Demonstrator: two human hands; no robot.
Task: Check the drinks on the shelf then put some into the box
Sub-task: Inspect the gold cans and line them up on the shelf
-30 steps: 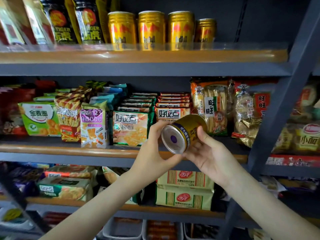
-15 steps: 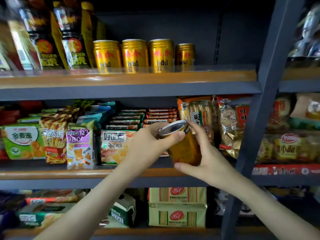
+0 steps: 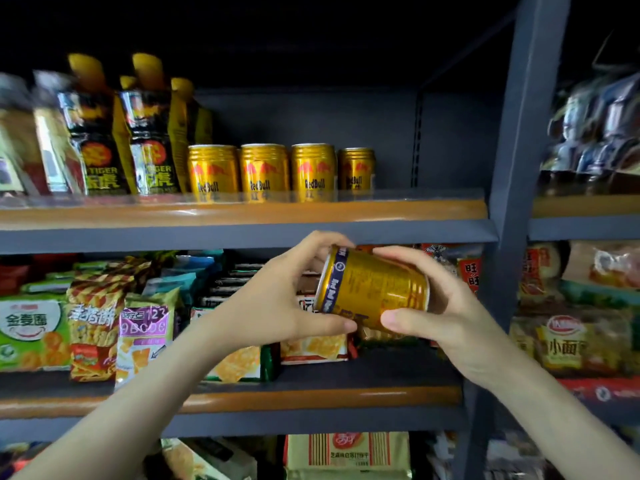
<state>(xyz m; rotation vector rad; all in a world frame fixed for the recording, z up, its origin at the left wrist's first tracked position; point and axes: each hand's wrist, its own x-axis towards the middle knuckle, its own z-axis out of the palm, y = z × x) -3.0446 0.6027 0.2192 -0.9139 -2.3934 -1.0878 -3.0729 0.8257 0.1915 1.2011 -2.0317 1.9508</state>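
1 gold can (image 3: 377,289) (sideways), gripped by left hand (image 3: 277,306), right hand (image 3: 446,313).

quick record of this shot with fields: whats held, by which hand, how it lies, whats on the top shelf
held item: gold metal drink can with a dark blue band round one end
hands: left hand grips the banded end; right hand grips the other end
orientation: on its side, slightly tilted, banded end toward the left
position: in the air in front of the snack shelf, below the top shelf
top shelf: four gold drink cans upright side by side; black and yellow pouches to their left
box: not in view
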